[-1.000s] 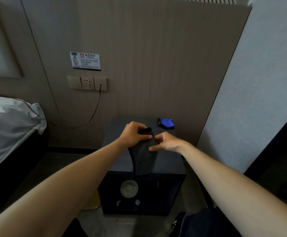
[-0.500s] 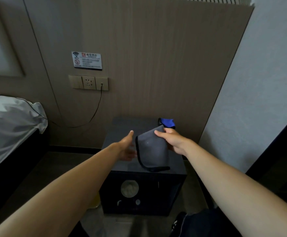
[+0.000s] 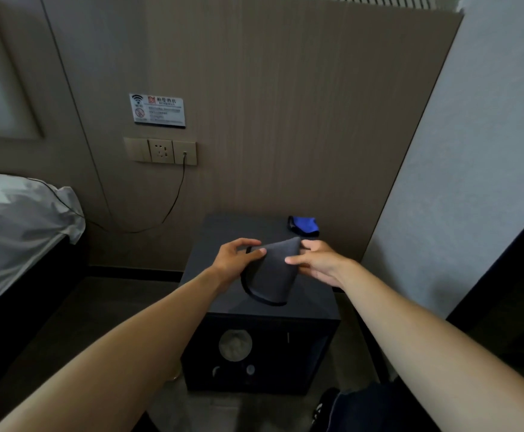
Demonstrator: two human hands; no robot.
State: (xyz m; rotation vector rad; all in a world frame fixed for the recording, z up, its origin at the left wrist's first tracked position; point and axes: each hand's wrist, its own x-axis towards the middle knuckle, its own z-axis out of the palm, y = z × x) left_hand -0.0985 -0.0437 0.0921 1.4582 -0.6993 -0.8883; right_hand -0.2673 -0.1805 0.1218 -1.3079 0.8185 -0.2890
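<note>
I see my left hand pinching the left top edge of the grey cloth, with my right hand gripping its top right corner. The cloth hangs between them over the dark counter. I cannot tell whether its lower hem touches the top. A blue cloth lies at the counter's back right corner, apart from both hands.

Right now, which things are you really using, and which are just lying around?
In use: grey cloth, held by the left hand and the right hand.
Lying about: blue cloth on the nightstand, white bedding, wall socket, wall sign.
</note>
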